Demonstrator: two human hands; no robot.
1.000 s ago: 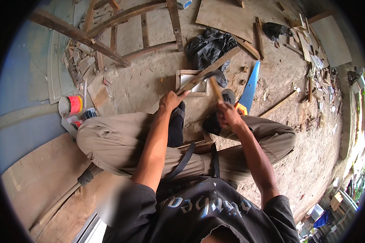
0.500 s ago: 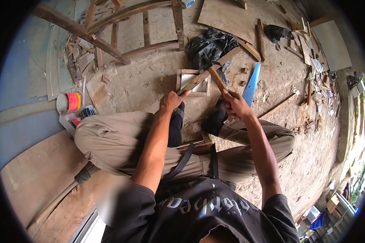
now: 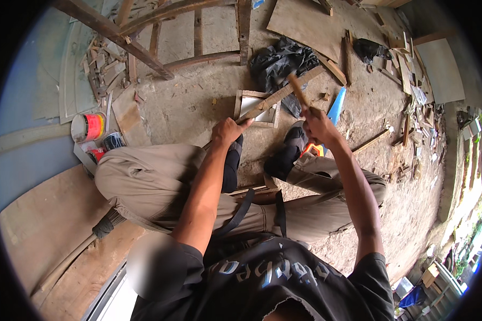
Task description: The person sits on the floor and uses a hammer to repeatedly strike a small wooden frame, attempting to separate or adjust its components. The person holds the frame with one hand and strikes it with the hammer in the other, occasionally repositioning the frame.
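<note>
A person in a dark T-shirt (image 3: pixel 305 273) and khaki trousers (image 3: pixel 144 174) sits with knees spread wide above a dusty floor (image 3: pixel 182 101), both forearms stretched forward. The left hand (image 3: pixel 227 131) is wrapped around the nearer part of a long wooden strip (image 3: pixel 268 102), thumb laid along it. The right hand (image 3: pixel 318 127) is clenched around the handle of a wooden-handled tool (image 3: pixel 299 92), its far end raised beside the strip and too blurred to make out. The strip slants away to the right, crossing in view over a small box-like wooden frame (image 3: pixel 239 102) with a white interior; whether the two touch cannot be told. A handsaw (image 3: pixel 336 109) with a blue blade lies just beyond the right hand, partly hidden by it. To the left, paint cans (image 3: pixel 93 127) stand near the knee. Farther off, crumpled black plastic (image 3: pixel 278 63) lies behind the strip's far end, with a dark wooden framework (image 3: pixel 203 60) to its left and a broad flat board (image 3: pixel 310 29) beyond.
</note>
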